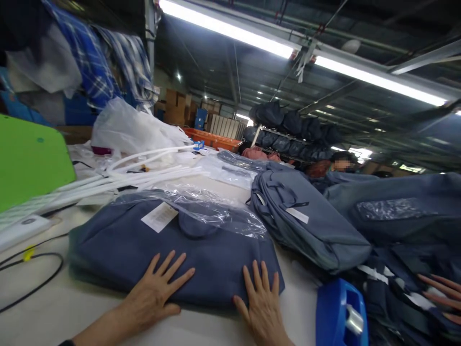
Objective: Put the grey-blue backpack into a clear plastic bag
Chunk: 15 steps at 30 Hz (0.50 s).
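Observation:
A dark blue-grey bag (212, 259) lies flat on the pale table in front of me. Clear plastic film (223, 216) covers its far edge, and a white paper tag (159, 216) rests on top near its looped handle. My left hand (153, 290) is spread flat on the near side of the bag, left of its middle. Toward the bag's right end, my right hand (262, 302) presses down with its fingers apart. Neither hand grasps anything.
A second grey-blue bag (306, 216) lies to the right, with more bags (406, 206) beyond. A blue tape dispenser (333, 312) stands front right, near another person's hand (442, 293). White tubing (137, 178), a green panel (32, 158) and a black cable (59, 269) lie left.

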Each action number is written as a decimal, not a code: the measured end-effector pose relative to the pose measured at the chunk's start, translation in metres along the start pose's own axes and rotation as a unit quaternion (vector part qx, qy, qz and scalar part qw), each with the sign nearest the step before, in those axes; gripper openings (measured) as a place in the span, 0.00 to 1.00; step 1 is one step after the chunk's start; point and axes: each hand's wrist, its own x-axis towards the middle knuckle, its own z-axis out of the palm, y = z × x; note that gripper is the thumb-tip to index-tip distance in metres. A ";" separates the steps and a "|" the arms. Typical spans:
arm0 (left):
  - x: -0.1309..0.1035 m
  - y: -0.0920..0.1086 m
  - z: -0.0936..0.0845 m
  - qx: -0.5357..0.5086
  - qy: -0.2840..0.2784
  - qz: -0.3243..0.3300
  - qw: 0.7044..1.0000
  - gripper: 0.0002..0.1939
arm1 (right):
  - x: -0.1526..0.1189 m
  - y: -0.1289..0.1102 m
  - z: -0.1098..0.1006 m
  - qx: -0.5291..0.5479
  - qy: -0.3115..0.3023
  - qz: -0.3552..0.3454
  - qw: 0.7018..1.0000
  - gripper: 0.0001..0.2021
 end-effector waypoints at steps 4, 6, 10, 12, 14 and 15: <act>0.002 0.000 0.009 0.097 0.018 0.037 0.994 0.38 | -0.002 -0.015 -0.005 0.012 0.069 -0.096 0.993 0.41; 0.004 0.008 0.005 0.150 0.031 0.048 0.987 0.31 | 0.000 -0.024 -0.001 -0.006 0.100 -0.112 0.989 0.43; 0.014 0.032 -0.016 0.185 -0.037 -0.009 0.982 0.40 | 0.002 -0.031 0.004 -0.047 0.144 -0.137 0.979 0.44; 0.019 0.040 -0.021 0.169 -0.058 -0.041 0.983 0.41 | 0.007 -0.029 -0.002 -0.035 0.150 -0.144 0.978 0.40; 0.021 0.041 -0.017 0.141 -0.042 -0.041 0.988 0.40 | 0.022 -0.028 -0.015 0.010 0.122 -0.125 0.985 0.32; 0.021 0.040 -0.012 0.127 -0.027 -0.036 0.991 0.40 | 0.035 -0.028 -0.022 0.035 0.102 -0.103 0.989 0.28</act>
